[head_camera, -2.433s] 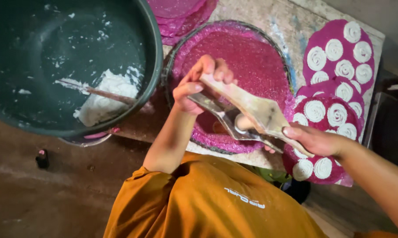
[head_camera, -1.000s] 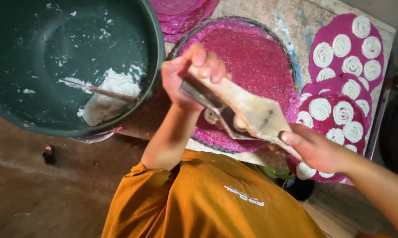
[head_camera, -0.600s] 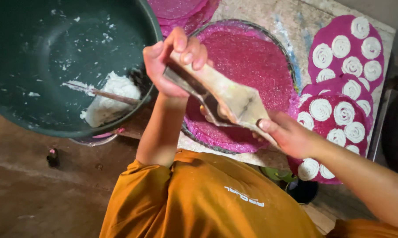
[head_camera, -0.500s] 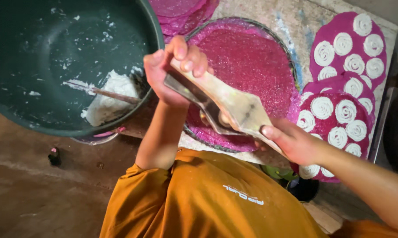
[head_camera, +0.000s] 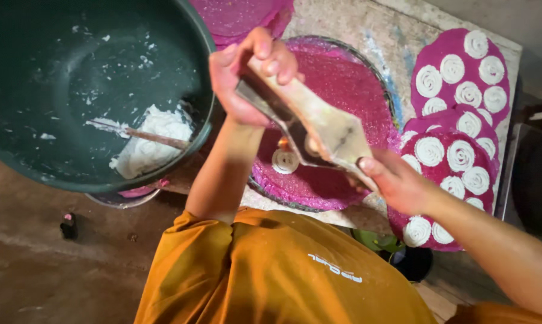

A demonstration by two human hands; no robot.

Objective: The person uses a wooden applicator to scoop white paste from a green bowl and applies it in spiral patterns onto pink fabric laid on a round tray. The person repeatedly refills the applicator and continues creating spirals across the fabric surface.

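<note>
Wooden flat press tool [head_camera: 319, 129] w/ metal edge held by both hands over round magenta tray [head_camera: 349, 84]: left hand [head_camera: 250, 75] clenched on top end, right hand [head_camera: 397, 183] grasping lower end. White dough spiral [head_camera: 285, 161] on tray, prob. under tool. Dark green basin [head_camera: 73, 72] at left.

A person seen from above wears a mustard-orange short-sleeved shirt [head_camera: 271, 270] of plain, soft fabric with loose folds across the chest. A small line of pale lettering sits on the front of the shirt, right of centre. The left sleeve [head_camera: 193, 246] ends in a stitched hem just above the elbow, leaving the forearm bare. A sliver of the right sleeve [head_camera: 499, 312] shows at the lower right edge. The left hand [head_camera: 247, 78] and right hand [head_camera: 397, 180] are bare, with no gloves, rings, watch or bracelets visible on the wrists.
</note>
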